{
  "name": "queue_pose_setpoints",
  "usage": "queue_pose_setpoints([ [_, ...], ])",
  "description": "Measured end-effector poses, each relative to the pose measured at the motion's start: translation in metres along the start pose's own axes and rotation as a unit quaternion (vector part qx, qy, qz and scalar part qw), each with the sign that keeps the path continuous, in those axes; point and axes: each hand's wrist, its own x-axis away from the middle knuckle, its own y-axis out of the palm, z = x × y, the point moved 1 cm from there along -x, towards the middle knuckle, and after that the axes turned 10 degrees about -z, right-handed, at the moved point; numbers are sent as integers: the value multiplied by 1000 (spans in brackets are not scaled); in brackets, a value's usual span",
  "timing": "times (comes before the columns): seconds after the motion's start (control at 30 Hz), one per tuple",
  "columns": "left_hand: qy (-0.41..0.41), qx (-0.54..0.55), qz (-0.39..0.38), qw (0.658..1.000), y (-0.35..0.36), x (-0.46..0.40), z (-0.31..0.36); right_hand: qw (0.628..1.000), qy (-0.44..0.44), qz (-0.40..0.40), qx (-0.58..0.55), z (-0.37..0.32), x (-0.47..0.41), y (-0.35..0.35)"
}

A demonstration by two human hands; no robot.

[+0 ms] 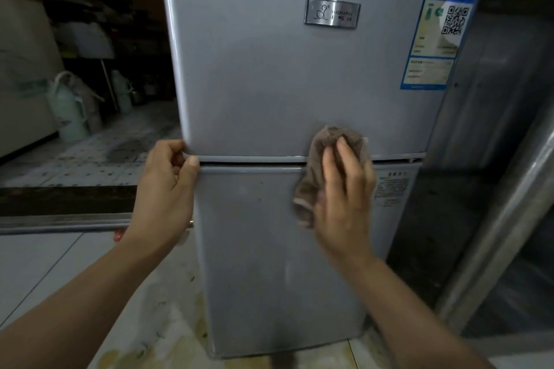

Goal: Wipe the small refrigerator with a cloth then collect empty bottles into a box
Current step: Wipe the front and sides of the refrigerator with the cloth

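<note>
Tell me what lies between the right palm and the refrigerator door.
In the head view, the brown cloth lies between the right hand and the refrigerator, bunched over the seam where the upper and lower doors meet.

Brown cloth (pixel 322 164) bunched, seemingly pressed against grey two-door refrigerator (pixel 284 83)'s door seam.

The refrigerator (pixel 269 83) is pale grey with a silver badge (pixel 332 13) and a blue label (pixel 440 35). The cloth (pixel 317 170) is brown. The floor (pixel 45 272) is white tile with yellowish stains.
</note>
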Motion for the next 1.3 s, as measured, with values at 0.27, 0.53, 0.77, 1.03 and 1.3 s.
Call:
queue_pose_setpoints([
  [0.27,-4,41,7,999,3,2,2,972,210,109,-8,87,9,-32],
  [0.53,-7,54,7,998,1,1,3,984,100,147,-11,-4,-7,9],
  [0.77,-55,165,-107,979,-22,10,-1,994,-77,69,-20,-87,-30,40],
  [1.03,-31,183,-136,973,-30,16,-3,995,-16,39,86,-7,-11,1],
  [1.3,-46,162,-194,967,-44,13,-6,993,-92,58,38,-91,-40,38],
])
